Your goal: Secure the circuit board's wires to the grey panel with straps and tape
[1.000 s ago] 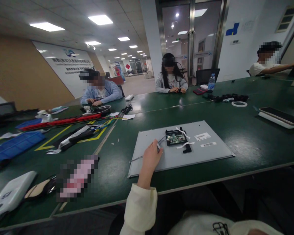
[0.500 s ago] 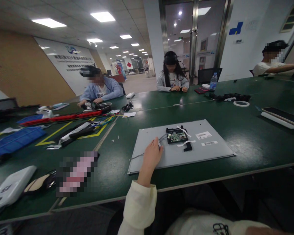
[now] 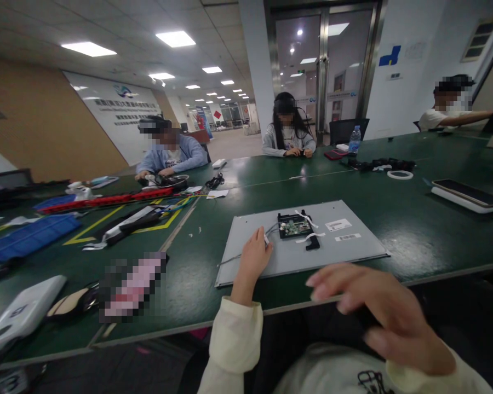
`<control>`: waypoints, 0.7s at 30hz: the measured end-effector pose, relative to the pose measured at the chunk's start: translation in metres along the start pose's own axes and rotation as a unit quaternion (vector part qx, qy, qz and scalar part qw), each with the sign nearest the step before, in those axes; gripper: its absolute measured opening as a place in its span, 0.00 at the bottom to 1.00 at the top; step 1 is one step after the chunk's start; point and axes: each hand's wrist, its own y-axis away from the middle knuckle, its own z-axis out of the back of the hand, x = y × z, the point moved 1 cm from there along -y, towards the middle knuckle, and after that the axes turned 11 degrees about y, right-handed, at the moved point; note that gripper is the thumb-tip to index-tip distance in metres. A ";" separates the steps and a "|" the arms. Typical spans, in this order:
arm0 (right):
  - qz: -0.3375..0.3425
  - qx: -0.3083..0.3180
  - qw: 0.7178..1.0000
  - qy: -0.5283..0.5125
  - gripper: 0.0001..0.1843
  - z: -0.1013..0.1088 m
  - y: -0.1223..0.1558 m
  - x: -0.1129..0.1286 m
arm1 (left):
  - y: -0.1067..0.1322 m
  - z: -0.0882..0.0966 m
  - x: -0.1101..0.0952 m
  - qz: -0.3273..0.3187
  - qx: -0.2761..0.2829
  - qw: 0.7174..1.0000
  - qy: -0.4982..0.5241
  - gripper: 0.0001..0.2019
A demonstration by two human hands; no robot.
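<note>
R hand [image 3: 388,306] nearest: up by table's near edge, slightly blurred, fingers spread & bent w/ thumb apart, nothing visible btwn them. L hand [image 3: 255,253] farther fwd, over grey panel [image 3: 337,251], fingers bent & closed w/ thumb on small grey piece [image 3: 266,239]. Grey cable [image 3: 232,258] runs under L hand & comes out past the fingertips. Panel lies flat on green table [image 3: 201,284], under L fingers & spreading R of them, its near R corner just beyond R fingertips. Well L of L fingers: white device [image 3: 22,314], then pink thing [image 3: 137,284], pixelated.

Just R of L fingertips, on panel: circuit board [image 3: 294,226] in blk frame, white strips [image 3: 306,238] by it; farther R, two labels [image 3: 342,231]. Far L of L fingers: blue tray [image 3: 45,235]. Well R & fwd of R fingers: dark phone-like slab [image 3: 472,190] atop a white one.

Farther, beyond both hands' fingers: white ring [image 3: 390,176], blk cable bundle [image 3: 380,164], bottle [image 3: 354,140]. Far side, fwd-L of L fingers: co-worker in blue top [image 3: 189,153]; fwd-R of them, co-worker in grey top [image 3: 270,143], hands together. Glass door [image 3: 298,71] behind.
</note>
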 end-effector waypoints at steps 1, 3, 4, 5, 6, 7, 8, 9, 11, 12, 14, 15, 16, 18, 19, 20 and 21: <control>0.001 -0.004 0.999 0.046 0.10 0.003 -0.009 -0.014 | 0.001 0.001 -0.001 0.000 -0.006 1.000 0.001 0.26; -0.009 -0.003 0.988 0.152 0.09 0.005 -0.016 -0.046 | 0.002 0.002 -0.002 0.000 -0.020 1.000 0.002 0.26; -0.020 0.004 0.981 0.191 0.10 0.005 -0.015 -0.061 | 0.003 0.003 -0.003 0.001 -0.028 1.000 0.003 0.26; -0.030 0.015 0.974 0.224 0.10 0.005 -0.011 -0.075 | 0.003 0.004 -0.003 0.001 -0.037 0.999 0.005 0.26; -0.035 0.026 0.967 0.250 0.11 0.005 -0.007 -0.088 | 0.004 0.005 -0.003 0.001 -0.045 0.999 0.006 0.25; -0.040 0.045 0.961 0.270 0.11 0.005 -0.002 -0.098 | 0.004 0.006 -0.003 0.002 -0.054 0.999 0.009 0.25; -0.043 0.064 0.956 0.283 0.12 0.006 0.003 -0.106 | 0.004 0.007 -0.003 0.003 -0.061 0.998 0.011 0.24; -0.045 0.084 0.952 0.292 0.12 0.008 0.005 -0.113 | 0.004 0.008 -0.003 0.004 -0.068 0.998 0.012 0.24; -0.046 0.130 0.942 0.306 0.13 0.013 0.005 -0.122 | 0.004 0.009 -0.002 0.002 -0.083 0.996 0.014 0.23; -0.047 0.158 0.934 0.316 0.16 0.016 0.003 -0.126 | 0.004 0.010 -0.002 -0.001 -0.090 0.996 0.013 0.23; -0.059 0.221 0.912 0.341 0.29 0.023 -0.002 -0.134 | 0.003 0.010 -0.001 -0.005 -0.102 0.995 0.012 0.22; -0.070 0.254 0.898 0.353 0.35 0.025 -0.004 -0.140 | 0.003 0.010 -0.001 -0.005 -0.107 0.994 0.011 0.22; -0.083 0.282 0.884 0.362 0.40 0.026 -0.005 -0.145 | 0.003 0.010 -0.001 -0.004 -0.110 0.994 0.011 0.22; -0.102 0.321 0.865 0.371 0.43 0.027 -0.004 -0.158 | 0.003 0.009 0.000 -0.006 -0.115 0.993 0.012 0.22; -0.105 0.331 0.861 0.372 0.42 0.026 -0.003 -0.163 | 0.003 0.009 0.000 -0.008 -0.116 0.993 0.012 0.21; -0.105 0.334 0.859 0.374 0.41 0.025 0.000 -0.168 | 0.003 0.009 0.000 -0.012 -0.115 0.993 0.013 0.21; -0.105 0.331 0.858 0.377 0.40 0.023 0.002 -0.172 | 0.002 0.009 0.000 -0.014 -0.114 0.993 0.014 0.21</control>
